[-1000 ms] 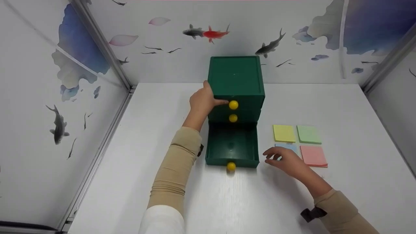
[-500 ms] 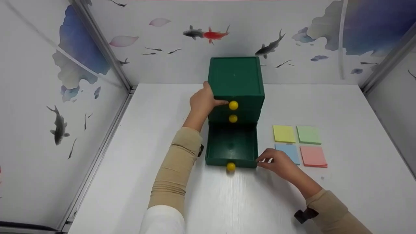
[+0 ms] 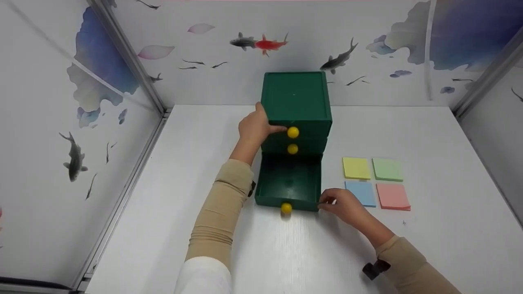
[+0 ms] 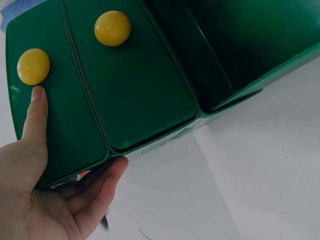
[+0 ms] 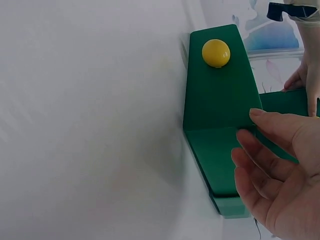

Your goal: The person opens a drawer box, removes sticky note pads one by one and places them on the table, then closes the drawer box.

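Note:
A green drawer cabinet [image 3: 295,98] with yellow ball knobs stands at the table's back edge, its bottom drawer [image 3: 269,202] pulled out and bare inside. My left hand [image 3: 254,128] holds the cabinet's left front corner. In the left wrist view, the thumb of that hand [image 4: 55,195] lies on the top drawer front just below its knob [image 4: 33,66], the fingers along the side wall. My right hand [image 3: 344,205] pinches the pulled-out drawer's right front corner. Seen from the right wrist, its thumb is on the drawer front [image 5: 215,95] and the other fingers lie by the side wall.
Right of the drawer lie yellow [image 3: 356,168], green [image 3: 387,169], blue [image 3: 361,193] and pink [image 3: 393,196] sticky note pads in a two-by-two block. White walls painted with fish enclose the white table [image 3: 196,134] at the back and sides.
My right hand has moved left from beside the blue pad to the drawer's corner. The drawer's front end has shifted slightly left. My left hand stays in place.

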{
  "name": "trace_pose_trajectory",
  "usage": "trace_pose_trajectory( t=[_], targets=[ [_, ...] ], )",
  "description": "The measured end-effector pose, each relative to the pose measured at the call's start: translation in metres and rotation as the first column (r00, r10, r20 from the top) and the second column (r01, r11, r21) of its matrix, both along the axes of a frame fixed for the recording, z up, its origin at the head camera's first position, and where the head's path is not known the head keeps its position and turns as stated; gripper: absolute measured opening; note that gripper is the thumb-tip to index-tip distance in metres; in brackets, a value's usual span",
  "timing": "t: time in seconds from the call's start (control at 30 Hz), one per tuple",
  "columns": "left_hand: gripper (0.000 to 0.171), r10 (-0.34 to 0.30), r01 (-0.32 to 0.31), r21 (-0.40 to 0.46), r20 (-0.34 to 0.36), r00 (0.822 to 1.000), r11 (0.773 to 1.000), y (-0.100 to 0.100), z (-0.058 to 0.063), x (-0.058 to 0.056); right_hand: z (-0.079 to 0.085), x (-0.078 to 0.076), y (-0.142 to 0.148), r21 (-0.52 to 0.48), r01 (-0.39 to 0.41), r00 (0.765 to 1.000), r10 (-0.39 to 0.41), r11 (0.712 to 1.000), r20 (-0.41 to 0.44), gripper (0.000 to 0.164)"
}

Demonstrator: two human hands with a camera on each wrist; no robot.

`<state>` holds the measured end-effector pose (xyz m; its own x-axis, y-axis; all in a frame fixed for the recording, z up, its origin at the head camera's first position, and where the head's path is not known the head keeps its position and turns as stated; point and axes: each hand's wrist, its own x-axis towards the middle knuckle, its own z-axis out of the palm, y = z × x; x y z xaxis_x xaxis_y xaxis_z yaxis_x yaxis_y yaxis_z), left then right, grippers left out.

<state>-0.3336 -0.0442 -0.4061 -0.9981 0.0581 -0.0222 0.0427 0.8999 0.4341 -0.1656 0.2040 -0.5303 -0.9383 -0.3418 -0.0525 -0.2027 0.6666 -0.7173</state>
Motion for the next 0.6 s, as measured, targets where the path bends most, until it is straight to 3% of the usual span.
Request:
trace_pose_trajectory(
  t=[0.6],
  targets=[
    [0.106, 0.004, -0.004, -0.014, 0.000, 1.000, 1.000, 0.001, -0.001, -0.001, -0.007, -0.012, 0.000, -0.095, 0.111, 0.994, -0.110, 0.989, 0.013, 0.006]
  ],
)
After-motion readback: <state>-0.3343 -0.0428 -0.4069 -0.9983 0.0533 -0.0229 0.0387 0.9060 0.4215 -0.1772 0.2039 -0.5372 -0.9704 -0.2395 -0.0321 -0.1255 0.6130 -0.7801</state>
